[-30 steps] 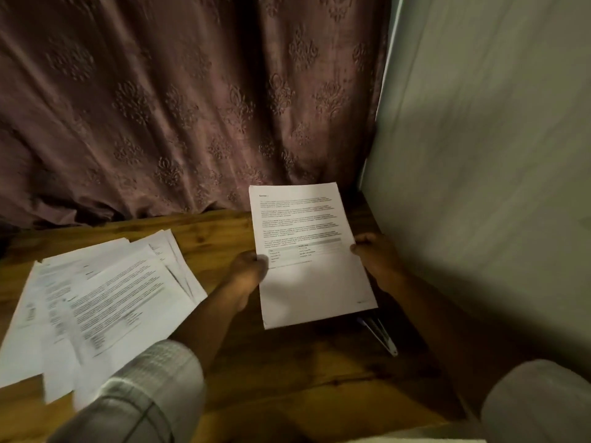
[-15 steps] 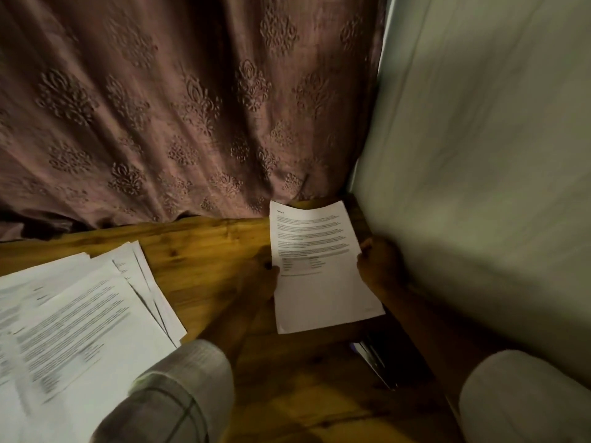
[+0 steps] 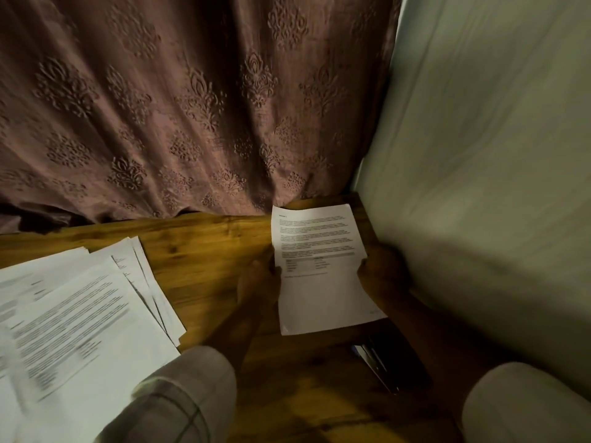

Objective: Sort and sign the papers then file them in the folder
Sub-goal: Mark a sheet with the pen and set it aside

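Observation:
A printed sheet of paper is held low over the right end of the wooden table. My left hand pinches its left edge and my right hand pinches its right edge. A loose fan of several printed papers lies on the table at the left. A dark flat thing, perhaps the folder, lies partly under the sheet and my right forearm, near the wall.
A patterned mauve curtain hangs behind the table. A pale wall runs close along the right side. My sleeves fill the lower edge of the view.
The sheet and both hands have moved away from me, toward the back right corner of the table and lower. The view has shifted, so the paper fan sits further left.

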